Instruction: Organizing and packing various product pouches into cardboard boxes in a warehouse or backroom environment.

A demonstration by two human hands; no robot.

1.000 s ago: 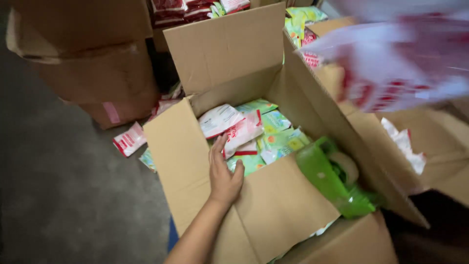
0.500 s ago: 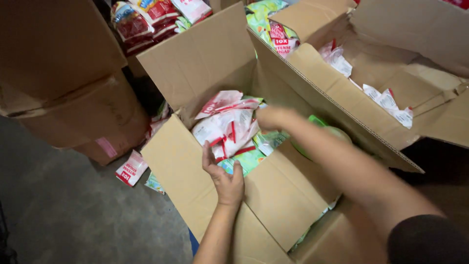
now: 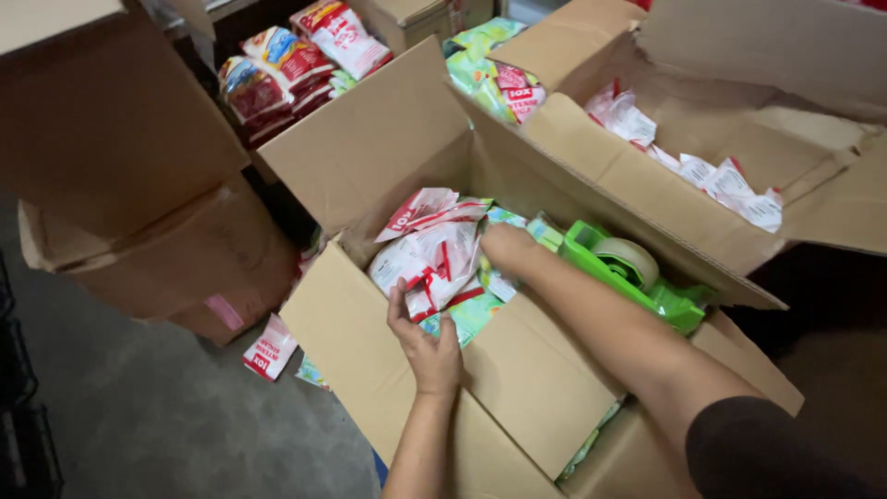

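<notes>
We see both hands reaching into the open cardboard box. The left hand rests on the box's near inner edge, its grip loosely spread, fingertips touching the red-and-white packets piled inside. The right hand lies just beside those packets, deeper in the box; we cannot tell its grip. A green tape dispenser sits on the box's right flap, beside the right forearm.
</notes>
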